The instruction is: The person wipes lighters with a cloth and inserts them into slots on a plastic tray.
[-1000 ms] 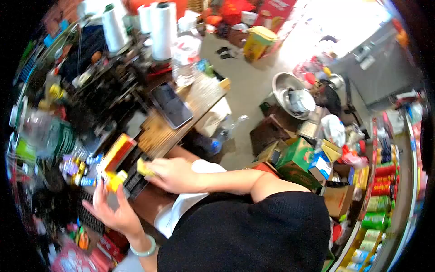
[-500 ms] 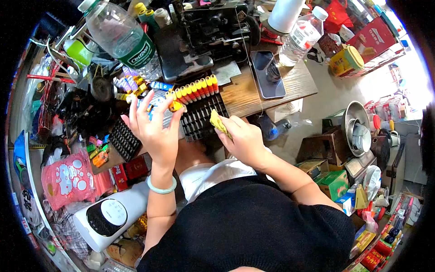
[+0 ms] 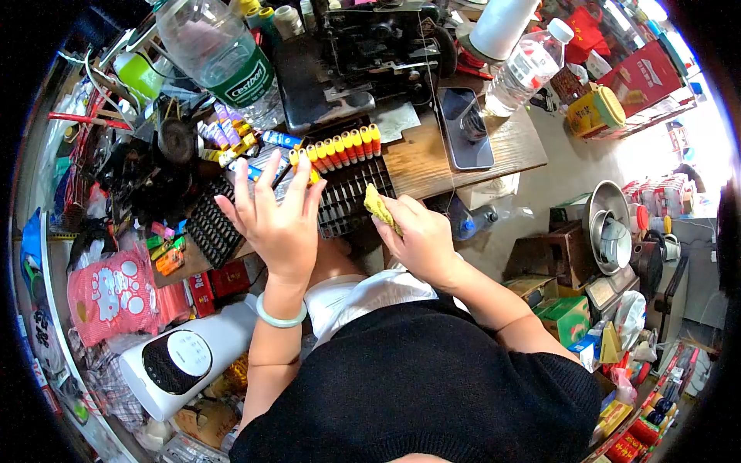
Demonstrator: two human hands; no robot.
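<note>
Several yellow-capped tubes (image 3: pixel 346 147) stood in a close row along the far side of a slotted black rack (image 3: pixel 351 202), which lay at the near edge of the worktop (image 3: pixel 515 143). The right hand (image 3: pixel 421 238) held a crumpled yellow cloth (image 3: pixel 378 204) pinched between thumb and fingers, over the rack's right end; whether cloth and slots touched could not be told. The left hand (image 3: pixel 279 231) hung by the rack's left end, its fingers spread wide; no grip on anything showed, though contact between fingertips and tubes was hard to judge. Good handling, as it seemed, called for a compact fold of cloth, light pressure on the thin slots, and a path stopping short of the upright row, with the left hand steadying the rack by its frame. As for writing, "Cestbon" read clearly on the green label (image 3: pixel 251 83) of a big bottle (image 3: pixel 197 35) toward the worktop's far left corner, and "Red" seemed to show on a red box (image 3: pixel 204 293) below the near left edge. A red carton (image 3: pixel 641 73) beyond the right edge bore print too small to read.
</note>
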